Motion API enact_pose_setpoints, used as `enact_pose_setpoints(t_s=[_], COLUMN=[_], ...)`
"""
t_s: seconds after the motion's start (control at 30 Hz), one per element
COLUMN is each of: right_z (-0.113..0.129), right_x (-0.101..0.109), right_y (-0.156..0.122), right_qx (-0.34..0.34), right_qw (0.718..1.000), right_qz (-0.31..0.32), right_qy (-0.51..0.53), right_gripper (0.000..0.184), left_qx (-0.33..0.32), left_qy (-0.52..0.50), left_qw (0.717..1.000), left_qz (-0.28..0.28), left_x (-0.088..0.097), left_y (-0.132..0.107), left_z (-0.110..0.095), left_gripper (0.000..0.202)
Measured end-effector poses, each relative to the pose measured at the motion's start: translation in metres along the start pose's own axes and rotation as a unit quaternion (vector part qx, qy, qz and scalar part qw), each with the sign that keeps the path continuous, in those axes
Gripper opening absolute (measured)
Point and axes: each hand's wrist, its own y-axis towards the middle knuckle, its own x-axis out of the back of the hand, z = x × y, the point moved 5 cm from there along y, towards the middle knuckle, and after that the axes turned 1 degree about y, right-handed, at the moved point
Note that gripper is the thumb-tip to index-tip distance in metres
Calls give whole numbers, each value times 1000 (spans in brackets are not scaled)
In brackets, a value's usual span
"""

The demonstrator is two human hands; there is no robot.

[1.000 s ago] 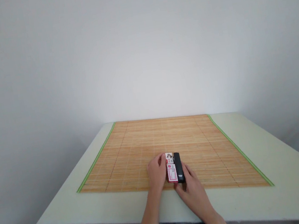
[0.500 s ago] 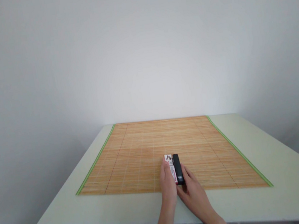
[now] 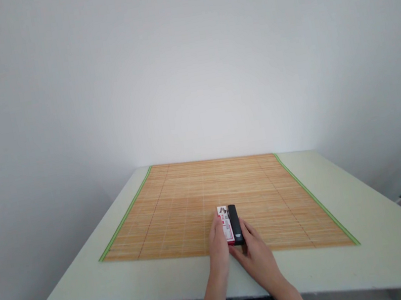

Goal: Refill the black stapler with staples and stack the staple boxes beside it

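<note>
A small white-and-red box [image 3: 226, 228] and a black stapler [image 3: 235, 225] lie side by side, long sides together, over the near part of the bamboo mat. My left hand [image 3: 218, 249] holds the box from the left, its fingers stretched along that side. On the stapler's right side the fingers of my right hand [image 3: 257, 253] are curled, with the thumb reaching left to the near end of the box. Both things are pressed between my two hands. Print and a small picture show on top of the box.
The bamboo mat [image 3: 199, 186] with green edging lies on a white table [image 3: 130, 282]. A white wall [image 3: 187, 70] rises behind the table. The table's front edge is close to my forearms.
My left hand has shifted slightly to the left, so more of the box's top shows. The whole view has moved a little; both hands stay at the box and stapler.
</note>
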Motion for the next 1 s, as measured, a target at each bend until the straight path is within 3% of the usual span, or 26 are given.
enact_pose_setpoints(t_s=[0.2,0.4,0.5,0.77,0.87,1.0], right_z=[5,-2,-22,-94,-107,-103], right_x=[0,9,28,113,139,155], right_y=[0,2,7,16,14,9], right_qx=[-6,15,26,-6,-26,-47], right_qw=[1000,999,997,996,997,996], right_qz=[0,9,19,17,12,1], right_qy=[-12,-33,-68,-84,-75,-74], right_gripper=[76,72,70,63,61,55], left_qx=[6,15,8,34,25,22], left_qy=[-19,-70,-24,-13,-15,-26], left_qw=[1000,997,999,985,977,969], left_qz=[12,5,31,168,211,245], left_x=[1,-15,-42,-149,-172,-182], left_y=[-12,-16,-14,-8,-7,-6], left_z=[2,9,7,4,9,19], left_gripper=[54,54,60,70,73,75])
